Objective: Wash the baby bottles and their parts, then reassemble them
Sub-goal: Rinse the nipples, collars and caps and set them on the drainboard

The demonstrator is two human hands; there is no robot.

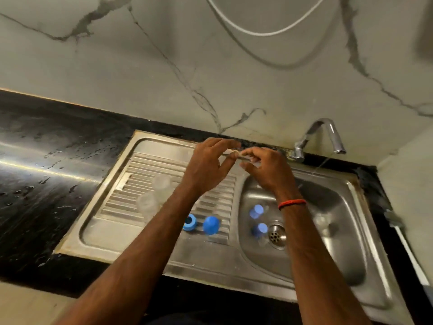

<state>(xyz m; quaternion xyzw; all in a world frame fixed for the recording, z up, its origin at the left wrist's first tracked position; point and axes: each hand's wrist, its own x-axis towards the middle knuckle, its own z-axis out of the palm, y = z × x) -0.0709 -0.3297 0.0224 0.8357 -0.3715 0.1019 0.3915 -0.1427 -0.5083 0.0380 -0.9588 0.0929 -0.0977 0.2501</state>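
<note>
My left hand and my right hand meet above the drainboard's back edge and pinch a small clear part between their fingertips; it is blurred. On the drainboard stand two clear bottles, a blue ring and a blue cap. In the sink basin lie two bottles with blue tops and a clear part.
The tap arches over the basin's back right corner. The drain sits mid-basin. A wet black counter stretches left. The marble wall rises behind, with a white cable hanging on it.
</note>
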